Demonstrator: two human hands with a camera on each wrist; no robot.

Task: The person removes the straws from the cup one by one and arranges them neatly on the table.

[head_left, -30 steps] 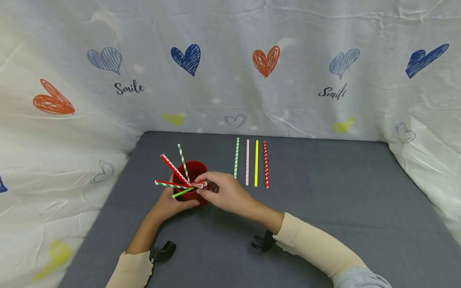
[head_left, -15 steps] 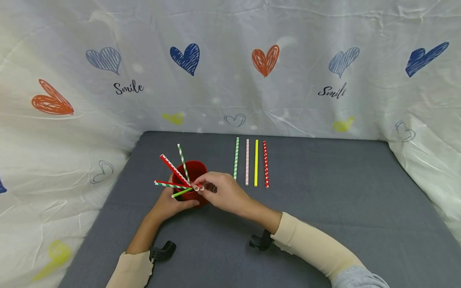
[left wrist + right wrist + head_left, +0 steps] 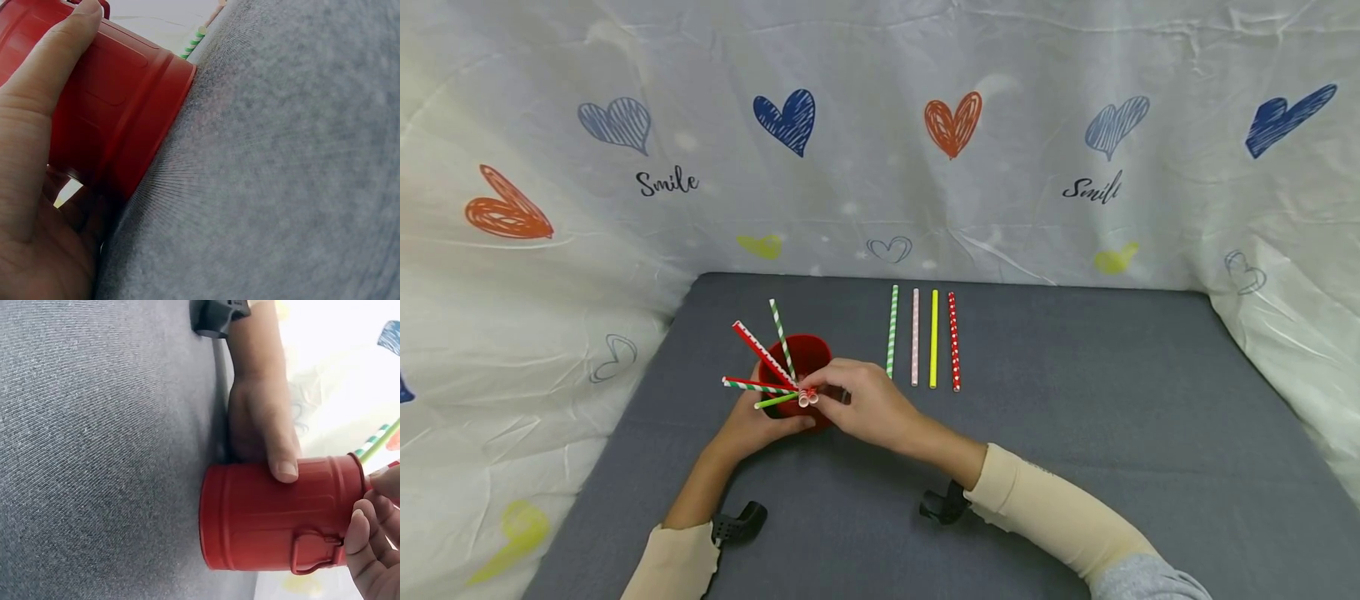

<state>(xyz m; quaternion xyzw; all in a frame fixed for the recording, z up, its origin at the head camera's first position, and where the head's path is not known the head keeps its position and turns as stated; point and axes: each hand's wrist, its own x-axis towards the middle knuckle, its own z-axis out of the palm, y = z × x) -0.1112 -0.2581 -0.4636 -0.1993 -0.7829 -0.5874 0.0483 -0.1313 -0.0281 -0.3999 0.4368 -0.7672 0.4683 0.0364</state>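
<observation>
A red metal pail [image 3: 808, 347] stands upright on the table, its side handle visible in the right wrist view. My left hand [image 3: 767, 422] grips it from the left, thumb [image 3: 59, 59] along the near side. Several paper straws lean out of the pail: a dark green striped one [image 3: 778, 327], red-and-white ones [image 3: 752, 340], and a plain green one [image 3: 775, 401]. Above the rim my right hand [image 3: 868, 404] pinches red-and-white straws [image 3: 808, 397], whose open ends point toward me. Their lower ends are hidden.
To the right of the pail lie a green striped straw [image 3: 892, 329], a pink one [image 3: 915, 337], a yellow one [image 3: 934, 337] and a red dotted one [image 3: 954, 342], side by side. Behind the grey table [image 3: 1075, 400] hangs a white curtain [image 3: 865, 183] printed with hearts.
The ends of the pinched straws have swung left and toward me, and the plain green straw has shifted slightly left. The left hand and pail have stayed put.
</observation>
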